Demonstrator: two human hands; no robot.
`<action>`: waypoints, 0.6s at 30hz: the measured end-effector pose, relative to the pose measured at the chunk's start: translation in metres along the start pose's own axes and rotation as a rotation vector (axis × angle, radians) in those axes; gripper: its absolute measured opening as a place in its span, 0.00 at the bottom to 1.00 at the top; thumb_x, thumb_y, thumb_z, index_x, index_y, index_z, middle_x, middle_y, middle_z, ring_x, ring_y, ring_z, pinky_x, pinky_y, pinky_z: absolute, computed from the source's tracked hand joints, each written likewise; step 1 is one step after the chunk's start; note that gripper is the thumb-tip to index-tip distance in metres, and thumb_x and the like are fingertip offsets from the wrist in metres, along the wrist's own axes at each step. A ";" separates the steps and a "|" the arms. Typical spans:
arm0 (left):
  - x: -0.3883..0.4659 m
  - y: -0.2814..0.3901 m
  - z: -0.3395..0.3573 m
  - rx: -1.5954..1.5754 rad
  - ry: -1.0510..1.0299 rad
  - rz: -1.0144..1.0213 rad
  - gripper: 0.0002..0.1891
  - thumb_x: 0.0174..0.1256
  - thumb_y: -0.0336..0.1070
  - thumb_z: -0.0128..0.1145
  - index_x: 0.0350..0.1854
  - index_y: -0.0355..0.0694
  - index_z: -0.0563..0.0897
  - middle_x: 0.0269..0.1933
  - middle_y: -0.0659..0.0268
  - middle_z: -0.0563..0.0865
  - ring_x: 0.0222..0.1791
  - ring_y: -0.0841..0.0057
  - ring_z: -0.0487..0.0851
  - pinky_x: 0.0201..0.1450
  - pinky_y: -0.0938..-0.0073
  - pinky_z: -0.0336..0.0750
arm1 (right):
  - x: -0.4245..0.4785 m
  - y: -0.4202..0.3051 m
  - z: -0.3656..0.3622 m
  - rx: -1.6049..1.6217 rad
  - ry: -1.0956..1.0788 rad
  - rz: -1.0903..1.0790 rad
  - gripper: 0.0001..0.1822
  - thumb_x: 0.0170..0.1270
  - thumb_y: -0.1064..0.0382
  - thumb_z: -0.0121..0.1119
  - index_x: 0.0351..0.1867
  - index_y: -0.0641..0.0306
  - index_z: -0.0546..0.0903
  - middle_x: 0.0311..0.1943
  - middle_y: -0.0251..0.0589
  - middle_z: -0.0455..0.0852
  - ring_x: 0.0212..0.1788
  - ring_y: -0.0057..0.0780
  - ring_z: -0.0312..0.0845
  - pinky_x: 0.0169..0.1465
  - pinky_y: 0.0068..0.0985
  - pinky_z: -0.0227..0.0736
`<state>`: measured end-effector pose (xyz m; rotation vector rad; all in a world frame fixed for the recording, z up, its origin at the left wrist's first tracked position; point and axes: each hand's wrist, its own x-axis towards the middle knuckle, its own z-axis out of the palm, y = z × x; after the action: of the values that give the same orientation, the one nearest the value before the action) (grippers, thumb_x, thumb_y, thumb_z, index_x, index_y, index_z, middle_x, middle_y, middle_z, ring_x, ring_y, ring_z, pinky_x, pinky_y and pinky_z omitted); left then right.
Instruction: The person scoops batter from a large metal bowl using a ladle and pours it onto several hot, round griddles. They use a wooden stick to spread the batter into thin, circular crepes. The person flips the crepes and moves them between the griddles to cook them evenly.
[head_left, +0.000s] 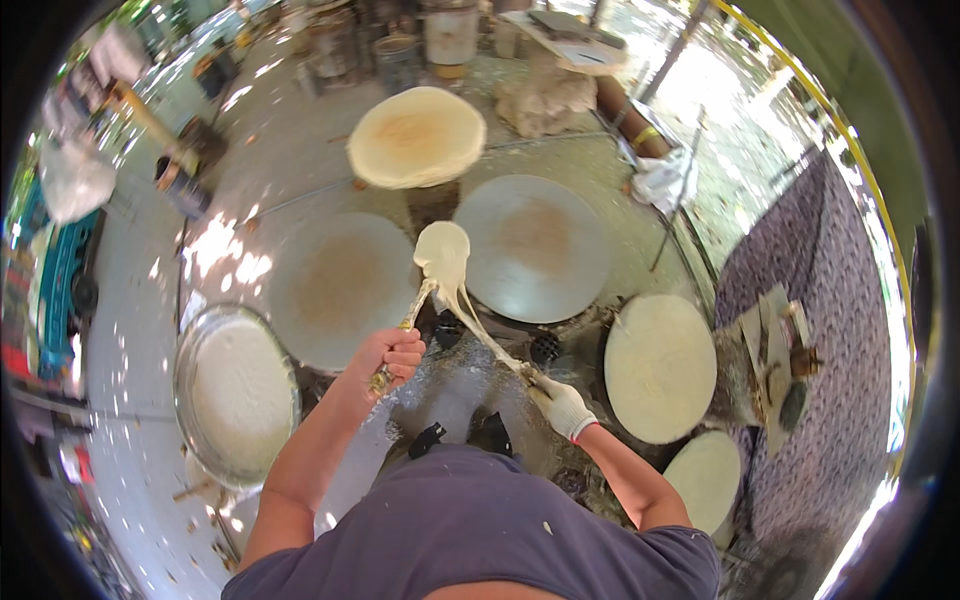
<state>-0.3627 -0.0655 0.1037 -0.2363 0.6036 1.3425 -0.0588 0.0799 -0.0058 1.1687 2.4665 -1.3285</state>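
Note:
My bare left hand (390, 360) is closed around a dough-smeared stick (415, 309). My right hand (559, 401), in a white knit glove, grips a second coated tool (504, 356). Sticky pale dough (442, 251) hangs between the far ends of both, with strands stretching toward the right tool. Below and beyond lie two large round griddles, the left one (341, 292) and the right one (534, 247), each browned in the middle. A pale round sheet (417, 139) with a brownish centre covers a third round surface farther ahead.
At left stands a wide metal basin (184, 397) of whitish dough or batter. Pale round sheets are stacked at right (660, 367), with another round stack (705, 480) nearer me. Buckets (397, 64) stand at the back. A patterned cloth (832, 360) hangs at far right.

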 end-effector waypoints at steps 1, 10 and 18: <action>0.017 -0.004 0.014 0.111 -0.021 -0.010 0.10 0.68 0.29 0.46 0.27 0.43 0.64 0.19 0.76 0.63 0.10 0.93 0.60 0.10 0.89 0.57 | -0.004 0.007 -0.007 0.035 -0.013 0.040 0.23 0.66 0.52 0.51 0.62 0.47 0.73 0.40 0.54 0.83 0.43 0.48 0.80 0.47 0.34 0.73; 0.196 -0.030 0.071 0.903 -0.112 0.087 0.07 0.62 0.27 0.52 0.35 0.43 0.67 0.17 0.74 0.65 0.10 0.87 0.61 0.10 0.82 0.54 | 0.089 0.037 -0.022 1.242 0.575 0.359 0.22 0.68 0.61 0.51 0.64 0.52 0.73 0.26 0.31 0.76 0.22 0.16 0.66 0.27 0.17 0.62; 0.371 -0.017 -0.045 1.967 0.026 0.728 0.10 0.58 0.30 0.51 0.41 0.36 0.69 0.28 0.47 0.81 0.27 0.52 0.81 0.31 0.54 0.73 | 0.130 0.077 0.025 0.515 1.005 0.495 0.24 0.67 0.54 0.50 0.63 0.57 0.72 0.47 0.54 0.83 0.47 0.44 0.81 0.49 0.32 0.72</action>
<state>-0.3199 0.2200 -0.1349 1.6725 1.8184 0.8134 -0.1041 0.1613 -0.1274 2.9139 1.9892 -1.4519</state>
